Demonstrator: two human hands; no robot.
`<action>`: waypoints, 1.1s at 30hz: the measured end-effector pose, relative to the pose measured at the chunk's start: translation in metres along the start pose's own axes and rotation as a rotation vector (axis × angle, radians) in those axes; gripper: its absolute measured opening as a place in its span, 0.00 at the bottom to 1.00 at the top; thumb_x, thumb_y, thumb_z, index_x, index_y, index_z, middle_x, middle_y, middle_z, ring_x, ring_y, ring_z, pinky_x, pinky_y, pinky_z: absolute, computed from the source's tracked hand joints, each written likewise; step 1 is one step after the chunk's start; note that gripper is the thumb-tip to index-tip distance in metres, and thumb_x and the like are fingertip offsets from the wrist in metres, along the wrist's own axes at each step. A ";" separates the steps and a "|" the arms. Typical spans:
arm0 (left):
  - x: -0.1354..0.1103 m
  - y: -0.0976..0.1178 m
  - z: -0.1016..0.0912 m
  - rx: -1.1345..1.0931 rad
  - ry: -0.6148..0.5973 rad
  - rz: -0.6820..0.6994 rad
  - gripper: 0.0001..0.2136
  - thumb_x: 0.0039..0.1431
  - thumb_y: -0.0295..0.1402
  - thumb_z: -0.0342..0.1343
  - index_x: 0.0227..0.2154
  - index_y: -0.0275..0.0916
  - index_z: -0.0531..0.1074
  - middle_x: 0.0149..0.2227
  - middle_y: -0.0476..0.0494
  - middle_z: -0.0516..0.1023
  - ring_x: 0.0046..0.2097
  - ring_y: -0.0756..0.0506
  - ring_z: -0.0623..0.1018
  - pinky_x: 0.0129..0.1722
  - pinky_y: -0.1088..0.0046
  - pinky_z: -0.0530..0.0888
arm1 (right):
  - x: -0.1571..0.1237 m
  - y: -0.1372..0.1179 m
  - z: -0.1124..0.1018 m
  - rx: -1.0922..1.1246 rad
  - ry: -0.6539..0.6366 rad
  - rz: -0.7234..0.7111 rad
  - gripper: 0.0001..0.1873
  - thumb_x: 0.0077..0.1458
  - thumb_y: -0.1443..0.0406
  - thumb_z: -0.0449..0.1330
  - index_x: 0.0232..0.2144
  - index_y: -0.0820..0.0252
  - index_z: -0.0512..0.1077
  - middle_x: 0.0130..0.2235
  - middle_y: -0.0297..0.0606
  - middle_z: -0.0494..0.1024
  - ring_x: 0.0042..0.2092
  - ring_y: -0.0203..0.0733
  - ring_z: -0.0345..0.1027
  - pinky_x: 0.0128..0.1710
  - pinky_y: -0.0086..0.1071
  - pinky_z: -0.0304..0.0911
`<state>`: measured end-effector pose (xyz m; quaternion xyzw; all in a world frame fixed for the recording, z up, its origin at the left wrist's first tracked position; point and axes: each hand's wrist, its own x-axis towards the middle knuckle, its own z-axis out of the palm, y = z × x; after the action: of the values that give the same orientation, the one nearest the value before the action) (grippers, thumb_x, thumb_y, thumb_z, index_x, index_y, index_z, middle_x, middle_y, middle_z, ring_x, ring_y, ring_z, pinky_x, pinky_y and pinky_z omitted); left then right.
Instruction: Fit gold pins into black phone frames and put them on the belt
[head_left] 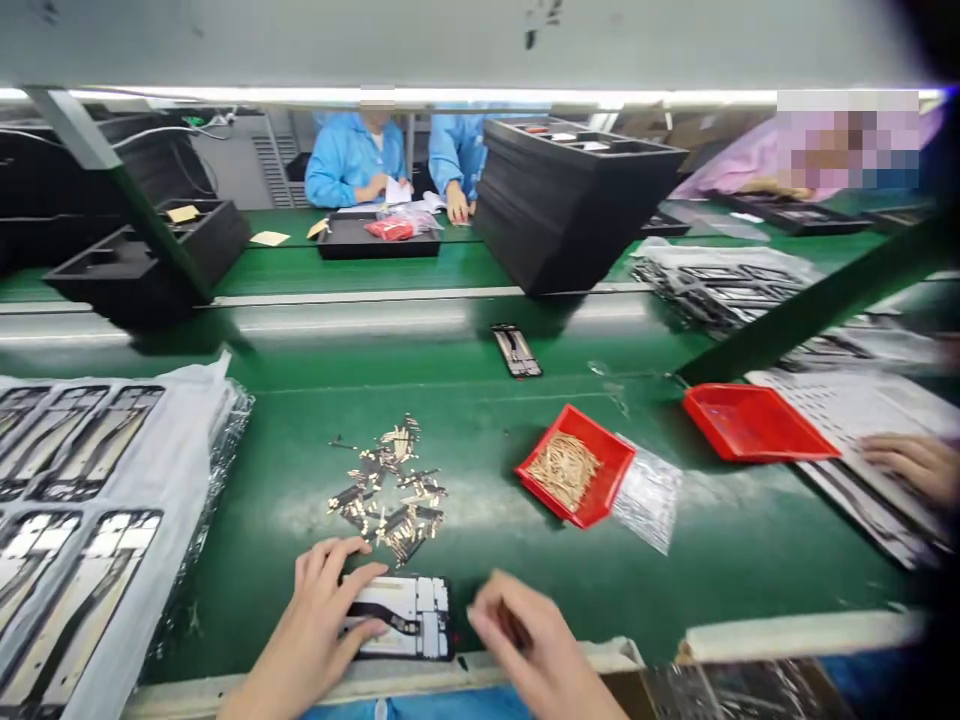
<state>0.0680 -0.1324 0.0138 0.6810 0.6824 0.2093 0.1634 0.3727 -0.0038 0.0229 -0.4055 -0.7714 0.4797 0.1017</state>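
Note:
A phone frame (431,615) with a pale inner face and a black flex cable lies flat on the green bench near its front edge. My left hand (322,610) grips its left end, the thumb on the inner face and the fingers along the far edge. Just right of the phone frame, apart from it, is my right hand (525,640), somewhat blurred. Its fingertips are pinched together, and whatever they hold cannot be made out. Beyond the phone frame lies a loose pile of small black-and-gold parts (405,530).
A red tray (615,465) of thin tan strips sits by a clear plastic bag (652,495). Another red tray (757,425) is farther right, near a co-worker's hand (915,460). Trayed phone frames (112,440) fill the left. A single phone frame (517,352) and stacked black trays (570,200) stand beyond.

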 end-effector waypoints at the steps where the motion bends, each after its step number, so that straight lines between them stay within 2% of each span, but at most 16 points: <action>1: 0.000 0.001 0.005 0.014 0.040 -0.008 0.16 0.70 0.41 0.63 0.59 0.52 0.78 0.63 0.35 0.77 0.61 0.29 0.75 0.57 0.47 0.77 | 0.028 -0.012 -0.004 -0.068 0.030 -0.149 0.14 0.74 0.53 0.56 0.40 0.50 0.77 0.39 0.41 0.79 0.41 0.49 0.73 0.43 0.42 0.71; 2: 0.002 0.001 0.009 0.026 0.085 -0.030 0.16 0.71 0.40 0.61 0.59 0.51 0.78 0.64 0.35 0.75 0.62 0.29 0.73 0.58 0.46 0.75 | 0.056 -0.022 -0.008 -0.159 0.072 -0.270 0.12 0.75 0.56 0.55 0.43 0.51 0.77 0.43 0.43 0.79 0.45 0.51 0.73 0.46 0.44 0.71; 4: 0.014 0.001 0.013 0.047 0.190 -0.106 0.16 0.74 0.40 0.57 0.61 0.50 0.76 0.64 0.34 0.73 0.63 0.30 0.71 0.59 0.45 0.72 | 0.105 -0.036 -0.014 -0.349 0.138 -0.401 0.10 0.74 0.60 0.55 0.50 0.52 0.76 0.49 0.46 0.78 0.49 0.52 0.72 0.50 0.46 0.70; 6: 0.035 -0.004 0.010 0.066 0.293 -0.190 0.20 0.75 0.42 0.56 0.66 0.47 0.71 0.66 0.32 0.71 0.65 0.29 0.69 0.60 0.43 0.70 | 0.145 -0.041 -0.018 -0.455 0.169 -0.450 0.11 0.74 0.62 0.55 0.53 0.54 0.75 0.51 0.48 0.77 0.51 0.52 0.71 0.52 0.47 0.69; 9: 0.078 -0.025 -0.009 0.000 0.410 -0.294 0.26 0.74 0.41 0.57 0.70 0.43 0.65 0.70 0.29 0.66 0.68 0.28 0.66 0.64 0.41 0.65 | 0.191 -0.044 -0.023 -0.489 0.167 -0.480 0.10 0.74 0.63 0.55 0.50 0.56 0.75 0.49 0.46 0.78 0.51 0.52 0.70 0.53 0.47 0.68; 11: 0.107 -0.046 -0.028 -0.083 0.477 -0.347 0.21 0.73 0.38 0.57 0.65 0.41 0.72 0.66 0.29 0.71 0.66 0.28 0.68 0.64 0.42 0.66 | 0.212 -0.052 -0.019 -0.506 0.167 -0.501 0.10 0.75 0.64 0.54 0.48 0.57 0.76 0.48 0.46 0.78 0.50 0.52 0.69 0.53 0.46 0.67; 14: 0.139 -0.077 -0.050 -0.170 0.535 -0.351 0.14 0.75 0.34 0.52 0.55 0.40 0.78 0.54 0.34 0.80 0.58 0.34 0.75 0.60 0.51 0.71 | 0.232 -0.077 0.001 -0.533 0.149 -0.542 0.10 0.76 0.64 0.55 0.49 0.57 0.77 0.48 0.46 0.78 0.52 0.51 0.68 0.53 0.45 0.64; 17: 0.148 -0.093 -0.058 -0.281 0.604 -0.350 0.14 0.77 0.33 0.48 0.51 0.39 0.79 0.50 0.36 0.83 0.51 0.39 0.79 0.51 0.61 0.75 | 0.243 -0.103 0.032 -0.567 0.102 -0.570 0.07 0.74 0.64 0.59 0.47 0.58 0.77 0.48 0.46 0.77 0.53 0.53 0.66 0.53 0.45 0.62; 19: 0.144 -0.096 -0.057 -0.360 0.650 -0.366 0.13 0.75 0.35 0.51 0.50 0.39 0.80 0.49 0.36 0.83 0.47 0.40 0.79 0.46 0.64 0.75 | 0.248 -0.114 0.049 -0.574 0.085 -0.565 0.05 0.71 0.67 0.61 0.42 0.59 0.77 0.46 0.48 0.77 0.53 0.55 0.65 0.53 0.46 0.60; 21: 0.138 -0.094 -0.054 -0.444 0.701 -0.395 0.14 0.74 0.39 0.54 0.52 0.38 0.80 0.50 0.36 0.83 0.46 0.41 0.79 0.45 0.65 0.75 | 0.249 -0.118 0.056 -0.544 0.083 -0.551 0.06 0.70 0.70 0.60 0.38 0.60 0.75 0.45 0.50 0.76 0.52 0.56 0.64 0.53 0.47 0.59; 23: 0.135 -0.086 -0.051 -0.555 0.729 -0.423 0.18 0.73 0.44 0.56 0.53 0.36 0.79 0.49 0.35 0.84 0.44 0.42 0.79 0.44 0.66 0.75 | 0.245 -0.117 0.053 -0.467 0.087 -0.539 0.07 0.71 0.71 0.58 0.38 0.60 0.74 0.45 0.49 0.76 0.52 0.55 0.63 0.54 0.48 0.58; 25: 0.136 -0.072 -0.046 -0.709 0.678 -0.417 0.23 0.71 0.50 0.56 0.50 0.34 0.82 0.45 0.33 0.85 0.40 0.42 0.80 0.40 0.67 0.76 | 0.236 -0.113 0.045 -0.351 0.095 -0.522 0.08 0.74 0.69 0.55 0.40 0.59 0.72 0.45 0.45 0.76 0.51 0.52 0.64 0.54 0.47 0.59; 28: 0.140 -0.040 -0.035 -0.994 0.452 -0.346 0.29 0.65 0.57 0.61 0.44 0.31 0.86 0.42 0.30 0.87 0.38 0.40 0.84 0.35 0.67 0.79 | 0.214 -0.104 0.033 -0.167 0.095 -0.493 0.11 0.78 0.64 0.50 0.42 0.56 0.69 0.44 0.39 0.77 0.48 0.45 0.68 0.52 0.39 0.64; 29: 0.140 -0.030 -0.031 -1.108 0.372 -0.335 0.29 0.62 0.57 0.65 0.46 0.31 0.86 0.44 0.28 0.87 0.42 0.37 0.85 0.38 0.65 0.81 | 0.207 -0.101 0.031 -0.115 0.093 -0.485 0.11 0.79 0.63 0.50 0.41 0.55 0.68 0.43 0.37 0.77 0.48 0.43 0.69 0.51 0.37 0.65; 31: 0.138 -0.017 -0.022 -1.359 0.271 -0.385 0.30 0.53 0.53 0.74 0.50 0.34 0.86 0.52 0.28 0.86 0.54 0.31 0.84 0.51 0.60 0.82 | 0.196 -0.096 0.030 -0.033 0.099 -0.473 0.12 0.79 0.61 0.50 0.40 0.55 0.68 0.43 0.36 0.77 0.48 0.40 0.71 0.51 0.34 0.67; 33: 0.137 -0.015 -0.014 -1.462 0.297 -0.461 0.28 0.46 0.51 0.78 0.46 0.36 0.88 0.58 0.30 0.83 0.62 0.28 0.80 0.59 0.57 0.81 | 0.191 -0.091 0.031 0.028 0.119 -0.467 0.12 0.78 0.60 0.52 0.39 0.55 0.68 0.44 0.35 0.78 0.50 0.40 0.72 0.54 0.35 0.66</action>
<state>0.0453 0.0032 0.0269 0.2064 0.5103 0.6556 0.5168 0.1830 0.0946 0.0375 -0.2425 -0.8302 0.4289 0.2608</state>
